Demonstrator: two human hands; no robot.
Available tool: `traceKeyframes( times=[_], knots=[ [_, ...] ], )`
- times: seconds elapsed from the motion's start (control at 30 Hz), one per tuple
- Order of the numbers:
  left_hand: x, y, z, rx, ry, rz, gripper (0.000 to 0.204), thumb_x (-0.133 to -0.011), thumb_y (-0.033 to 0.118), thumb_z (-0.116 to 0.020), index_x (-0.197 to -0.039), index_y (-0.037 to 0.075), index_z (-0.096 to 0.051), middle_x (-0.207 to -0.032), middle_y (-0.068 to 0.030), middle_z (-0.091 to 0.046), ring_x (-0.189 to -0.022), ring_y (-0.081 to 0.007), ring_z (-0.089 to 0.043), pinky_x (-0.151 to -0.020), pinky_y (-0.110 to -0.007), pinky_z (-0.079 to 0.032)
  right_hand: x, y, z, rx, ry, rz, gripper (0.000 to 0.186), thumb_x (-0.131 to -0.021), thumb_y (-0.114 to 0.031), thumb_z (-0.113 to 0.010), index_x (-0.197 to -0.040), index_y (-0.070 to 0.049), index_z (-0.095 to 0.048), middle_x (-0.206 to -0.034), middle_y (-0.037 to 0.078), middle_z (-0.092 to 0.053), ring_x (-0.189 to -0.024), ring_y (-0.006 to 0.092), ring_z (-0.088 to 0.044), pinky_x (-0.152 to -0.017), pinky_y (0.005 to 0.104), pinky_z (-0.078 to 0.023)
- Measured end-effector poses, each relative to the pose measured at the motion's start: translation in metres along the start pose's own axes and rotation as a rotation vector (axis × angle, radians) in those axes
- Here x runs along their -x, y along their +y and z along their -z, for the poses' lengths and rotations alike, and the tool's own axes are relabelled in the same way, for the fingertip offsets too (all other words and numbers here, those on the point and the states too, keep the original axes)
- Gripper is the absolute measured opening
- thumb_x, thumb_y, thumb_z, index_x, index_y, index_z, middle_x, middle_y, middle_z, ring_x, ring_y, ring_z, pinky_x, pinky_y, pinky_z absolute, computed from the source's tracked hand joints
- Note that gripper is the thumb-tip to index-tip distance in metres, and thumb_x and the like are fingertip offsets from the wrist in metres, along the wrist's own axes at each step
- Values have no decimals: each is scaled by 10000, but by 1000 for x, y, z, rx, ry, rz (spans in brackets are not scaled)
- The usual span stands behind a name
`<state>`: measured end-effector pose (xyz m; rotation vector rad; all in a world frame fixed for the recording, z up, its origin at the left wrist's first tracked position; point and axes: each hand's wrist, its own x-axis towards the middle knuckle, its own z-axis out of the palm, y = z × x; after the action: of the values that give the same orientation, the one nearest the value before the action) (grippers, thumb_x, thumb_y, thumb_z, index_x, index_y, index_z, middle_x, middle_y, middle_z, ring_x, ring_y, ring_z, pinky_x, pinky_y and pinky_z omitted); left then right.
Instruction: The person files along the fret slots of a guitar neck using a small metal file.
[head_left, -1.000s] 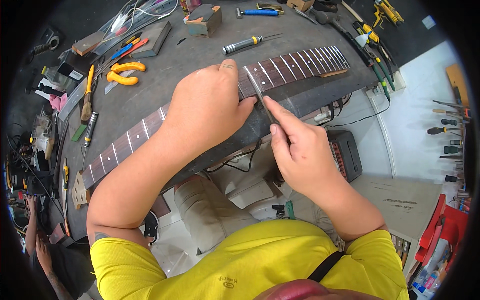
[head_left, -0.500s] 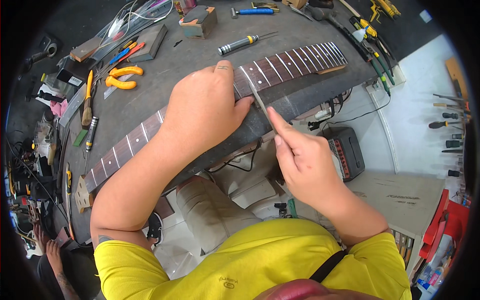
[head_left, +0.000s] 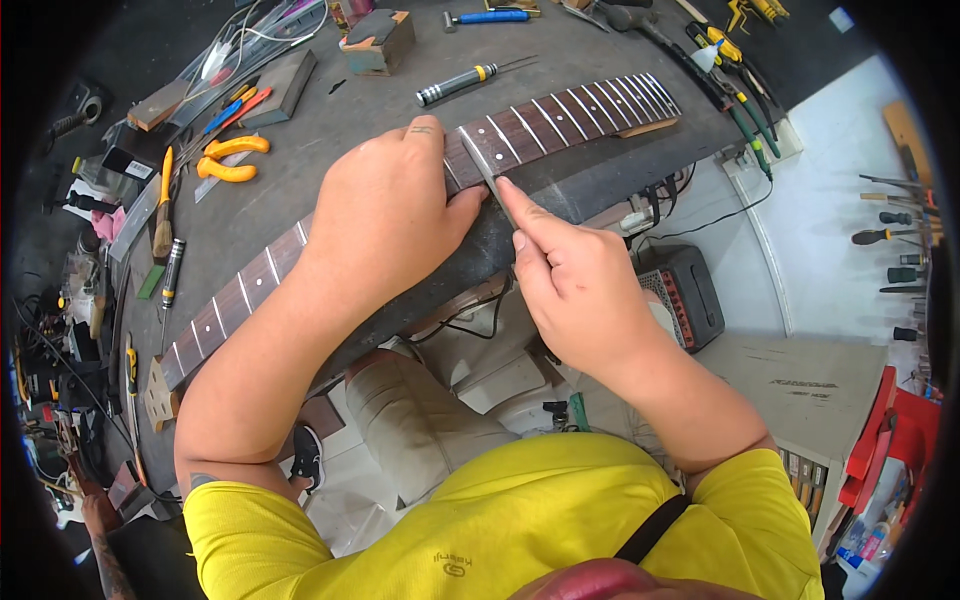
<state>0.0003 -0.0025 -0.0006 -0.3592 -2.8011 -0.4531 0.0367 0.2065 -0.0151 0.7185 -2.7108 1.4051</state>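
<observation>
- The dark workbench [head_left: 290, 190] spreads under and beyond both grips, its near edge running beneath the right hand [head_left: 585, 280].
- The guitar neck [head_left: 545, 125] lies fret side up on the bench, directly under the left hand's grip. From there one stretch runs rightward and away; the other slants left and nearer, partly hidden by the left forearm, to a pale wooden end.
- The speaker [head_left: 690, 295] stands to the right of the right hand and below bench level.
- The left hand [head_left: 385, 195] grasps the guitar neck from above, thumb at its near edge; most of its fingertips are hidden.
- The right hand is closed around a thin file, index finger stretched along it; the grip sits off the neck's near side.
- The block [head_left: 378, 45], with a grey top, sits beyond the left hand, well apart.
- The brush [head_left: 163, 215] lies well to the left of the left grip.
- The screwdriver [head_left: 455, 85] lies just beyond the left hand's knuckles.
- The orange pliers [head_left: 232, 160] rest left of the left grip.
- The file [head_left: 501, 203] points from the right grip to the neck's near edge, just beside the left thumb.
</observation>
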Motion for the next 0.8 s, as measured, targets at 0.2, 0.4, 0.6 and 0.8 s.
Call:
traceKeyframes(
  times=[0.2, 0.4, 0.6, 0.8],
  knots=[
    [-1, 2, 2, 1, -7, 10, 462, -851, 257, -898, -1163, -24, -706, -996, -247, -777, -964, -451, -760, -830, -519, -602, 25, 3, 8, 4, 57, 53, 463, -1061, 2, -601, -1521, 41, -635, -746, 235, -590, -597, 204, -590, -642, 355, -516],
    [0, -1, 2, 4, -7, 2, 471, -855, 260, -897, -1173, -30, -705, -1001, -250, -777, -966, -452, -760, -838, -519, -601, 5, -5, 1, 84, 15, 49, 490, -1041, 28, -605, -1531, 37, -634, -785, 237, -643, -613, 284, -621, -684, 318, -535],
    [-2, 3, 1, -11, -25, 2, 472, -857, 266, -899, -1170, -30, -703, -997, -253, -776, -962, -453, -760, -839, -525, -600, 13, 0, 7, 60, 37, 98, 482, -1038, 10, -624, -1518, 43, -632, -824, 287, -642, -640, 385, -632, -679, 395, -552],
    [3, -4, 1, -1, -10, -4, 481, -867, 269, -894, -1183, -32, -691, -988, -254, -772, -955, -456, -759, -836, -527, -600, 21, 0, 0, 103, 46, 112, 489, -1034, 14, -632, -1522, 38, -635, -792, 277, -615, -633, 386, -628, -665, 387, -540]
  ],
)
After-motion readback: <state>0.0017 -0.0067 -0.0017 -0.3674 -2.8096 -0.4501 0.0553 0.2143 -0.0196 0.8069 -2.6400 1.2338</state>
